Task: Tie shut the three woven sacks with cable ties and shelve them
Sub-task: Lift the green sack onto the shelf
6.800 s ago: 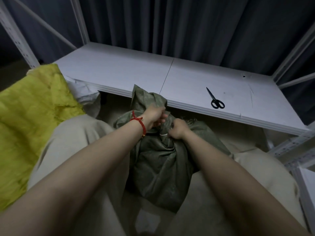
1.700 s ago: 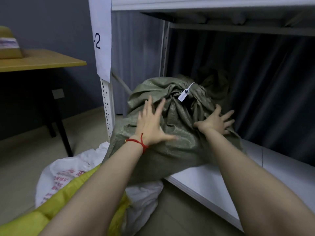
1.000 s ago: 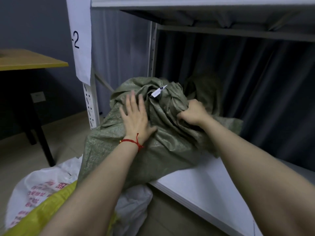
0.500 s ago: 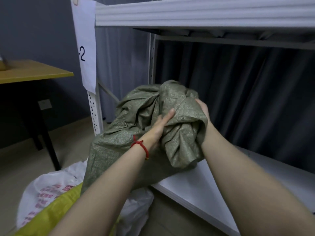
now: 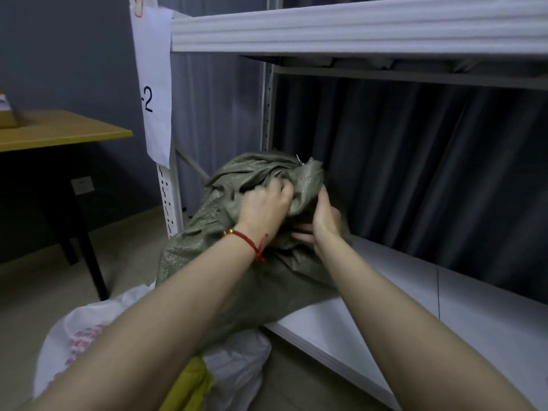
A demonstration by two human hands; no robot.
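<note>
Two bare hands work at a green woven sack [image 5: 201, 232] that sits on the left end of the lower shelf board [image 5: 444, 307], its bulk hanging over the board's front edge. The left hand [image 5: 264, 206], with a red string bracelet [image 5: 249, 241] at the wrist, digs curled fingers into the sack's bunched top. The right hand [image 5: 323, 221] clasps the same bunch from the other side, thumb up, fingers underneath. A white cable tie tip [image 5: 299, 159] pokes from the top. Below the board's front corner lie a white sack [image 5: 237, 366] and a yellow sack [image 5: 192, 384]. Well left of the board stands a wooden table [image 5: 59, 132].
</note>
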